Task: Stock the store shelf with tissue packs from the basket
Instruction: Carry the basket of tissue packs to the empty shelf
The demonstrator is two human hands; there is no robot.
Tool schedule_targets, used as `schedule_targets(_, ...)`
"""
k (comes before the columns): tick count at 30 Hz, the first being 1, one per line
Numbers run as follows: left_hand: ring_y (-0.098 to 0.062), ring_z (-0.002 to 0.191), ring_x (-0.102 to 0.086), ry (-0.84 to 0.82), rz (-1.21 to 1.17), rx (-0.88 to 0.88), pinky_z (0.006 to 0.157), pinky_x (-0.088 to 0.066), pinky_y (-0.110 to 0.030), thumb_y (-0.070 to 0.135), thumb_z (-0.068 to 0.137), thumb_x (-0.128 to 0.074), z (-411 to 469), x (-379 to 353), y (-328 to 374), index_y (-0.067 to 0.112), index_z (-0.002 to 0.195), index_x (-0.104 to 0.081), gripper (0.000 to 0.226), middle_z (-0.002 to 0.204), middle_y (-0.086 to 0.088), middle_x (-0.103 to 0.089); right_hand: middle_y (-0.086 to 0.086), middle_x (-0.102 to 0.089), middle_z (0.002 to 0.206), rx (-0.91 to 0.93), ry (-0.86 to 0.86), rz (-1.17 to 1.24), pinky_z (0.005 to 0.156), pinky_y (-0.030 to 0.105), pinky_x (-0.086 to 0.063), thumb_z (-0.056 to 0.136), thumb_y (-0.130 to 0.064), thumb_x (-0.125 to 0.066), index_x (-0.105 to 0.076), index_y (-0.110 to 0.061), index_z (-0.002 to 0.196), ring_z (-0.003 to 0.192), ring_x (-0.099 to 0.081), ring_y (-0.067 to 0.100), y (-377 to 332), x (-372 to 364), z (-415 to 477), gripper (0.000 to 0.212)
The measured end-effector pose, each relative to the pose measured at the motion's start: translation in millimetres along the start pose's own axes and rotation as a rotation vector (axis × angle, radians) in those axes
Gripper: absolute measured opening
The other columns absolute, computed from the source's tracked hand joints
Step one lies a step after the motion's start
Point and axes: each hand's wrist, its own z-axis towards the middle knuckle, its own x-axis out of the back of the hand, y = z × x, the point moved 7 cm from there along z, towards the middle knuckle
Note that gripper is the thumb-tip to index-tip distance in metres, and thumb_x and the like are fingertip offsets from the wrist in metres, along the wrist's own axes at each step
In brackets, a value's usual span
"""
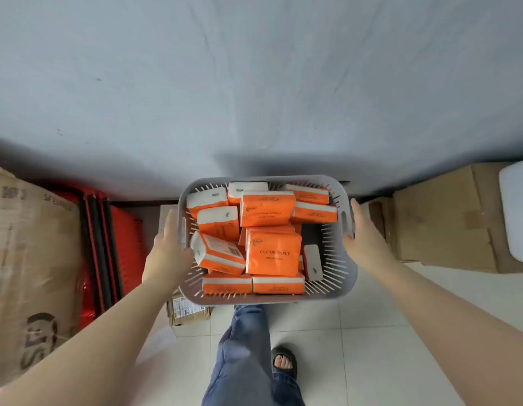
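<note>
A grey slotted plastic basket sits in front of me, above my knee, with several orange and white tissue packs piled loosely in it. The topmost pack reads "COTTON TISSUE". My left hand presses against the basket's left wall beside the handle slot. My right hand holds the right wall at the other handle slot, thumb pointing up. No store shelf shows in the head view.
A plain grey wall fills the upper half. A large cardboard box and stacked red baskets stand at the left. Cardboard boxes and a white container stand at the right. A small parcel lies on the tiled floor.
</note>
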Motion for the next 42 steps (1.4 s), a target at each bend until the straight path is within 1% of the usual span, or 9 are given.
schedule_targets(5,-0.018,0.06,-0.056,-0.079,0.006,0.077,0.057,-0.046,-0.033,0.013,0.086,-0.044,2,-12,-7,0.054,0.142,0.001,0.083,0.08,-0.001,-0.061,-0.007,-0.055,0.08,0.017,-0.044,-0.053,0.052,0.017,-0.035,0.093,-0.013,-0.054,-0.021,-0.026,0.143,0.064,-0.053,0.006,-2,-12,7,0.062)
schedule_targets(10,-0.022,0.062,-0.061,-0.061,-0.056,0.091,0.051,-0.048,-0.031,0.004,0.087,-0.043,11,-12,-9,0.045,0.145,-0.012,0.078,0.078,-0.002,-0.063,0.008,-0.06,0.09,-0.01,-0.057,-0.102,0.06,0.026,-0.045,0.088,-0.002,-0.059,-0.011,-0.024,0.148,0.069,-0.056,0.014,4,-18,9,0.08)
schedule_targets(14,-0.024,0.061,-0.062,-0.057,-0.083,0.069,0.049,-0.048,-0.03,0.005,0.09,-0.042,11,-11,-6,0.043,0.146,-0.011,0.075,0.077,-0.003,-0.063,0.007,-0.058,0.092,-0.028,-0.029,-0.108,0.065,0.031,-0.053,0.087,-0.002,-0.061,-0.006,-0.025,0.15,0.075,-0.06,0.018,6,-20,9,0.087)
schedule_targets(19,-0.022,0.059,-0.06,-0.083,-0.014,0.03,0.047,-0.045,-0.029,0.005,0.089,-0.045,16,-7,3,0.04,0.147,-0.013,0.075,0.074,-0.002,-0.061,-0.003,-0.054,0.085,-0.037,0.065,-0.002,0.058,0.017,-0.038,0.088,-0.005,-0.06,-0.017,-0.024,0.147,0.068,-0.051,0.004,12,-16,0,0.076)
schedule_targets(24,-0.018,0.056,-0.056,-0.119,0.039,-0.064,0.046,-0.037,-0.025,0.0,0.085,-0.046,12,1,30,0.035,0.148,-0.019,0.077,0.067,-0.002,-0.058,0.009,-0.059,0.119,-0.129,0.093,0.07,0.084,0.04,-0.054,0.086,0.0,-0.061,-0.014,-0.026,0.149,0.101,-0.06,0.021,34,-7,-31,0.082)
schedule_targets(31,-0.011,0.054,-0.047,-0.156,0.128,-0.289,0.049,-0.032,-0.027,0.0,0.086,-0.047,-9,-2,99,0.027,0.147,-0.024,0.07,0.068,0.003,-0.052,0.003,-0.054,0.133,-0.257,0.225,0.226,0.09,0.025,-0.049,0.092,-0.022,-0.062,-0.022,-0.025,0.148,0.111,-0.056,0.014,70,28,-97,0.069)
schedule_targets(34,-0.016,0.056,-0.049,-0.167,0.162,-0.402,0.054,-0.038,-0.029,0.002,0.087,-0.047,-23,-11,134,0.03,0.144,-0.024,0.067,0.084,-0.003,-0.058,-0.001,-0.054,0.132,-0.296,0.303,0.291,0.096,0.039,-0.049,0.089,-0.04,-0.063,-0.025,-0.029,0.145,0.115,-0.056,0.018,84,46,-135,0.068)
schedule_targets(38,-0.027,0.069,-0.055,-0.213,0.203,-0.511,0.067,-0.049,-0.039,0.015,0.092,-0.049,-50,-31,181,0.032,0.142,-0.024,0.058,0.09,-0.005,-0.058,0.0,-0.051,0.137,-0.393,0.397,0.388,0.096,0.04,-0.048,0.09,-0.041,-0.061,-0.024,-0.031,0.146,0.119,-0.054,0.021,115,65,-192,0.068)
schedule_targets(42,-0.015,0.059,-0.052,-0.269,0.255,-0.635,0.056,-0.043,-0.029,0.02,0.091,-0.054,-93,-60,225,0.033,0.14,-0.025,0.058,0.086,0.0,-0.055,-0.001,-0.048,0.142,-0.451,0.482,0.484,0.097,0.039,-0.047,0.089,-0.038,-0.063,-0.021,-0.034,0.146,0.122,-0.052,0.022,153,81,-255,0.071)
